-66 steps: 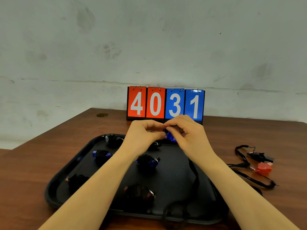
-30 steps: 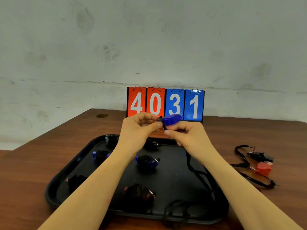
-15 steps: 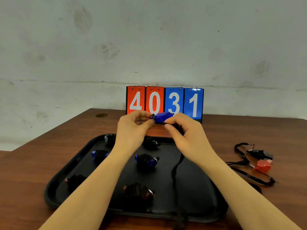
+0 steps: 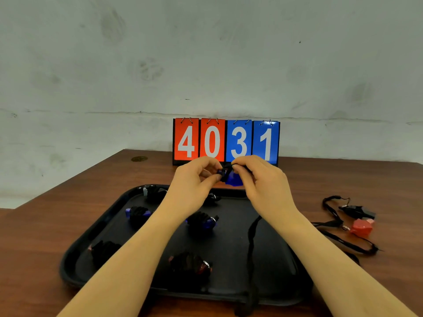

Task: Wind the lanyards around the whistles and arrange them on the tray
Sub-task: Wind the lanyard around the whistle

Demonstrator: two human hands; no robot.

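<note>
Above the far edge of the black tray (image 4: 281, 266), my left hand (image 4: 194, 179) pinches one end of a blue whistle (image 4: 234, 179). My right hand (image 4: 263, 179) pinches its black lanyard (image 4: 251, 243) against the whistle's top. The lanyard hangs from under my right wrist, runs down across the tray and drops over its near rim. Several whistles wrapped in black lanyard lie on the tray, among them blue ones (image 4: 137, 213) (image 4: 202, 221) and a dark red one (image 4: 190, 265).
A flip scoreboard (image 4: 226, 141) reading 4031 stands at the back of the brown wooden table (image 4: 45, 225). Right of the tray lie a black whistle (image 4: 357, 210) and a red whistle (image 4: 361, 227) with loose lanyards. The wall is close behind.
The whistle has tipped down between my fingertips and both hands have dropped slightly. My right hand has brought the lanyard over the top of the whistle, and the hanging strap has shifted right.
</note>
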